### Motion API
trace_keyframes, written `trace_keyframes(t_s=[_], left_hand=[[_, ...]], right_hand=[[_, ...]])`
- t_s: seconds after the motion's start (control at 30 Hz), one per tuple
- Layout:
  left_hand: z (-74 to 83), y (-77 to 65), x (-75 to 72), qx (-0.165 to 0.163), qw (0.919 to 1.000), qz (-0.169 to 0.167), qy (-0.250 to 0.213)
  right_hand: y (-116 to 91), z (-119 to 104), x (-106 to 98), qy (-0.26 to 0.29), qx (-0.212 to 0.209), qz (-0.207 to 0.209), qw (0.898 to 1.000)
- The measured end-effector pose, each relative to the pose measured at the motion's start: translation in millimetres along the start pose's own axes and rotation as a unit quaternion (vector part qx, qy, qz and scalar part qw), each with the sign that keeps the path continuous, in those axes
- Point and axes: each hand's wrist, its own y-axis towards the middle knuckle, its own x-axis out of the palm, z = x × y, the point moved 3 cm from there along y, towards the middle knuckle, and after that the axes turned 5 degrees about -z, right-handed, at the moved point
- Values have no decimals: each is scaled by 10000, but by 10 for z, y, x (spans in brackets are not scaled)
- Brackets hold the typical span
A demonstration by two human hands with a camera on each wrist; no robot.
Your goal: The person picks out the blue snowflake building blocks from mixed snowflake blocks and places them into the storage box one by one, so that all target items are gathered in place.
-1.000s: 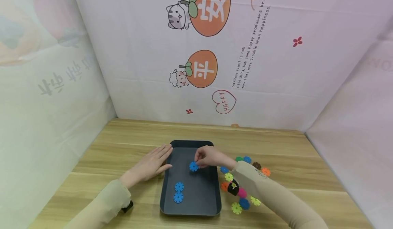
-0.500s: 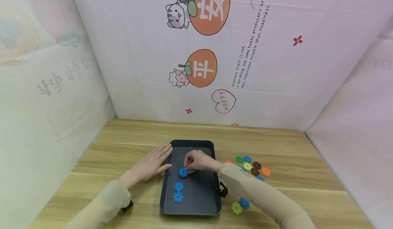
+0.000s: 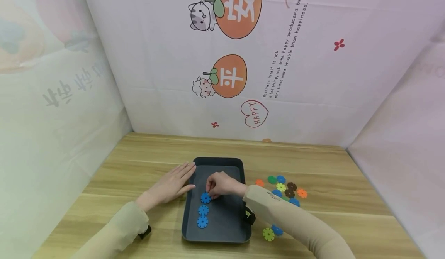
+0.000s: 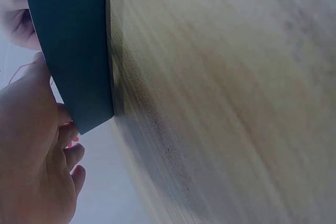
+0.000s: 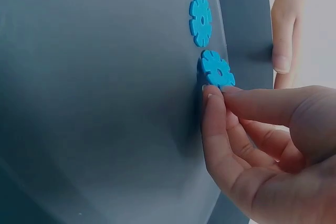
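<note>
My right hand (image 3: 222, 184) pinches a blue notched disc (image 5: 217, 70) between thumb and forefinger, close over the floor of the dark grey tray (image 3: 222, 228). Beyond it lie two more blue discs, a middle one (image 5: 200, 20) and an end one (image 3: 202, 222), in a line along the tray's left side. A small gap shows between the pinched disc and the middle one in the right wrist view. My left hand (image 3: 171, 183) rests with straight fingers at the tray's left rim; in the left wrist view its fingers (image 4: 68, 135) lie along the tray wall.
Right of the tray, loose notched discs in several colours lie on the wooden table (image 3: 153, 151), among them an orange disc (image 3: 302, 193), a green disc (image 3: 272, 180) and a yellow-green disc (image 3: 268, 234). A printed white cloth (image 3: 167, 77) hangs behind the table.
My right hand has carried the blue disc left and toward me, to the far end of the line of two discs. The left hand stays at the tray rim.
</note>
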Motion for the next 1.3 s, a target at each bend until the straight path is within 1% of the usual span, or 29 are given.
trace_keyframes(t_s=[0.13, 0.4, 0.63, 0.83, 1.03, 1.3], left_hand=[[1, 6, -3, 9, 10000, 12, -34], [-22, 20, 15, -17, 10000, 2, 1], [-17, 14, 29, 10, 10000, 16, 32], [-13, 16, 31, 15, 10000, 40, 65], [-10, 17, 30, 15, 10000, 49, 84], [-12, 3, 31, -16, 10000, 76, 10]], right_hand=[[23, 13, 1, -46, 40, 14, 10000], [60, 17, 34, -92, -9, 24, 10000], [61, -1, 40, -152, 33, 66, 9999], [46, 23, 7, -2, 46, 100, 9999], [-35, 71, -78, 105, -109, 211, 9997], [-280, 125, -266, 297, -419, 503, 9974]])
